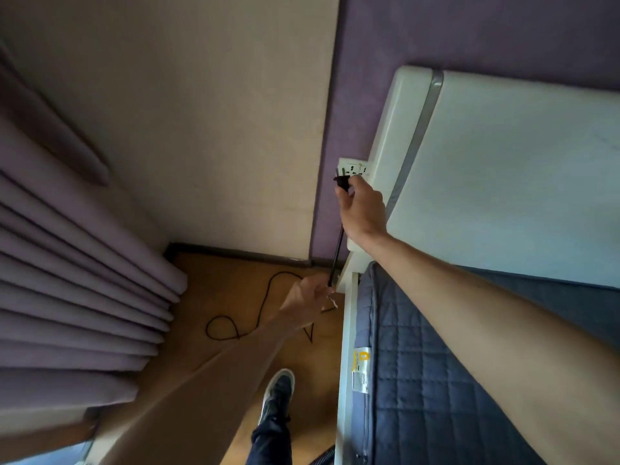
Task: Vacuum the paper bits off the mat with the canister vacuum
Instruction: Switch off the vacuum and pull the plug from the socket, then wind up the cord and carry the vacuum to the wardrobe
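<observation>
Both arms are bare right up to the near edge of view. The left forearm (201, 380) is blurred and the right forearm (486, 303) sharper. The left hand (308, 297) and right hand (364, 209) are bare as well. Lower down, one shoe (278, 394) shows, its upper dark and mottled and its sole rim pale, below a dark navy trouser leg (270, 441), creased at the ankle.

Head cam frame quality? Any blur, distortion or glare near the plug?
Head view: plug and right hand at the outlet reasonably sharp; left hand gripping the cord, and its forearm, blurred; wide-angle lens bows the headboard and curtain folds; dim light, no glare.
</observation>
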A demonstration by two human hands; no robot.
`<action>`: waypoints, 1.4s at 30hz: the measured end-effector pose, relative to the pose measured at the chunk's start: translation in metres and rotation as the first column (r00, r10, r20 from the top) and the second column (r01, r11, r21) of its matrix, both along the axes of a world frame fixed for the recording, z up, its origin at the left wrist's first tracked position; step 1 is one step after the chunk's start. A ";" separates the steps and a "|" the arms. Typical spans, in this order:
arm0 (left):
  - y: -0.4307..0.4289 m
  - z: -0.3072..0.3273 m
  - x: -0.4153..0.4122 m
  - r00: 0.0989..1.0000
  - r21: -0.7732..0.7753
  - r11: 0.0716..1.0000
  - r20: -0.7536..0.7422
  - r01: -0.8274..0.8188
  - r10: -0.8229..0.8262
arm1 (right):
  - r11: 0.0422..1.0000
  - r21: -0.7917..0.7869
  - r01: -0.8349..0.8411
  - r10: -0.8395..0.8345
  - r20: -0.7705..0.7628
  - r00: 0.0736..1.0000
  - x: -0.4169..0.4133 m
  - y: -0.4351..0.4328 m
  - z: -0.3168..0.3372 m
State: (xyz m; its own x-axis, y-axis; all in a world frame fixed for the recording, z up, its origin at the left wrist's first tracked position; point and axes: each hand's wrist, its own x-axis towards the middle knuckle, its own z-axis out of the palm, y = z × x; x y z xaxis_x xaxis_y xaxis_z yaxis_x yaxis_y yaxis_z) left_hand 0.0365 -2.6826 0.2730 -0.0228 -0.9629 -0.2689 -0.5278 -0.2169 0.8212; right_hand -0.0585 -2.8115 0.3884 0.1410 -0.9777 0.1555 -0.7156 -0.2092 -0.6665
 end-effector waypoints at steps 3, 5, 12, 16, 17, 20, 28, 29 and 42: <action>0.013 0.016 0.010 0.999 0.035 0.999 -0.011 -0.034 0.034 | 0.997 0.008 -0.079 0.078 0.064 0.995 0.014 0.006 0.014; 0.017 0.025 0.022 0.998 0.039 0.997 -0.016 -0.064 0.065 | 0.988 -0.005 -0.153 0.152 0.088 0.984 0.030 0.006 0.020; 0.001 0.056 0.090 0.984 0.001 0.986 -0.062 -0.167 0.167 | 0.961 -0.149 -0.233 0.249 0.103 0.963 0.111 -0.013 0.042; -0.024 0.067 0.135 0.966 0.018 0.972 -0.099 -0.236 0.237 | 0.946 -0.203 -0.252 0.277 0.103 0.955 0.161 -0.035 0.055; -0.029 0.072 0.146 0.963 0.014 0.970 -0.117 -0.242 0.242 | 0.943 -0.215 -0.254 0.281 0.105 0.954 0.173 -0.040 0.060; -0.044 0.078 0.180 0.962 -0.019 0.968 -0.118 -0.251 0.247 | 0.938 -0.232 -0.258 0.289 0.111 0.951 0.204 -0.055 0.072; -0.063 0.099 0.251 0.944 -0.052 0.946 -0.104 -0.320 0.313 | 0.909 -0.246 -0.336 0.370 0.107 0.923 0.279 -0.074 0.101; -0.062 0.102 0.259 0.940 -0.061 0.941 -0.101 -0.332 0.325 | 0.902 -0.248 -0.353 0.387 0.104 0.916 0.288 -0.073 0.104; -0.018 0.117 0.336 0.829 -0.087 0.825 -0.071 -0.559 0.554 | 0.786 -0.263 -0.560 0.605 0.144 0.783 0.400 -0.050 0.113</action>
